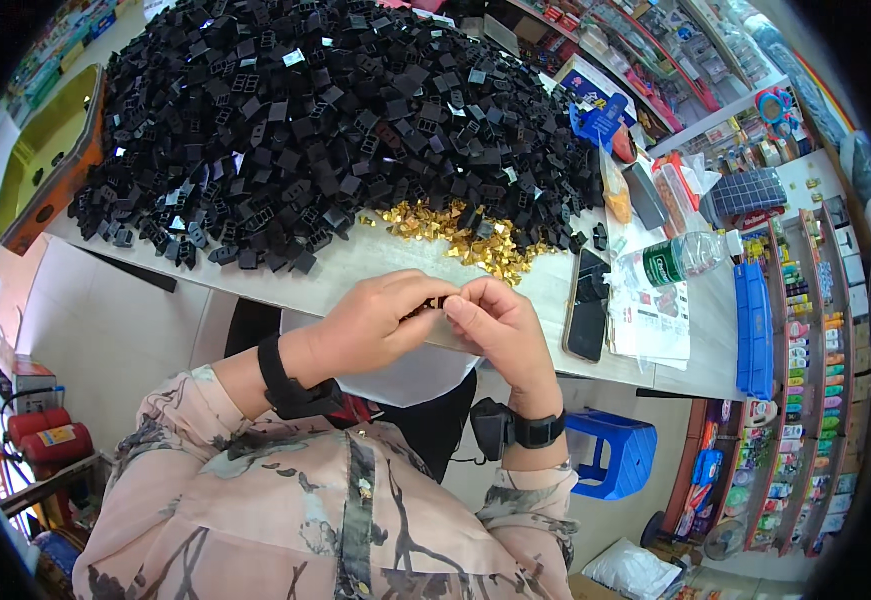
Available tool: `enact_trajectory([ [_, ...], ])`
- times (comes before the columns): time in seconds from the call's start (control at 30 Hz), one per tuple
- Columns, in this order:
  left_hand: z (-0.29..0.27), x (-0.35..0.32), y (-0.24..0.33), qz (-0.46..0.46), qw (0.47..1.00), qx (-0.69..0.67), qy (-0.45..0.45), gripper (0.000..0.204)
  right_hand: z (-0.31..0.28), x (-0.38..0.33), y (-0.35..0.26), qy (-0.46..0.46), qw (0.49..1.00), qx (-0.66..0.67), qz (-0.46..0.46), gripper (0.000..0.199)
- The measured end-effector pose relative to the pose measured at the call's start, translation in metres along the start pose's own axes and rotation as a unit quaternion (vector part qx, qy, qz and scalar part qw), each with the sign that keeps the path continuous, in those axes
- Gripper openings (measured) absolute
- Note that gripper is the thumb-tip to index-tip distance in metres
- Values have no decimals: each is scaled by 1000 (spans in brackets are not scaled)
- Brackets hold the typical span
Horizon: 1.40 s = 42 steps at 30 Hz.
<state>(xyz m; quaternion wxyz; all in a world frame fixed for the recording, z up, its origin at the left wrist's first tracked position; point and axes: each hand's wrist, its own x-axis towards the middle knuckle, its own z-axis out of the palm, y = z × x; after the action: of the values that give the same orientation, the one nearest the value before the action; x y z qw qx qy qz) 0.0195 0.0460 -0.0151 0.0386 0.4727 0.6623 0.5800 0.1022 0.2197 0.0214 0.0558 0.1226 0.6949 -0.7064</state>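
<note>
My left hand [380,318] and my right hand [498,325] meet in front of the table's near edge. Between their fingertips they pinch a small black plastic piece [437,302], mostly covered by the fingers. A glint of gold shows on it. Just beyond my hands lies a small heap of gold metal clips [475,240] on the pale table [345,262]. Behind that rises a large pile of black plastic pieces [325,130], many of them with square openings.
Right of my hands lie a phone [586,305], papers [655,325] and a clear plastic bottle [677,260] on its side. An orange-and-yellow bin [50,150] stands at left. A blue stool [610,455] is below the table's right side. Stocked shelves [795,400] line the right.
</note>
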Motion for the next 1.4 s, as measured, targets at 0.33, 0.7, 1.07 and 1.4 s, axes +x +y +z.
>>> enact_trajectory([
  [0.33, -8, 4, 5, -220, 946, -236, -40, 28, -16, 43, -7, 217, 895, -368, -128, 26],
  [0.7, -12, 9, 5, -241, 917, -317, -33, 19, -10, 25, -4, 239, 899, -319, -182, 29],
  [1.07, -14, 17, 4, -278, 904, -323, -22, 17, 25, -13, 10, 146, 875, -360, -287, 30],
  [1.4, -23, 17, 4, -290, 895, -324, -100, 17, 23, -9, 11, 152, 957, -121, -215, 29],
])
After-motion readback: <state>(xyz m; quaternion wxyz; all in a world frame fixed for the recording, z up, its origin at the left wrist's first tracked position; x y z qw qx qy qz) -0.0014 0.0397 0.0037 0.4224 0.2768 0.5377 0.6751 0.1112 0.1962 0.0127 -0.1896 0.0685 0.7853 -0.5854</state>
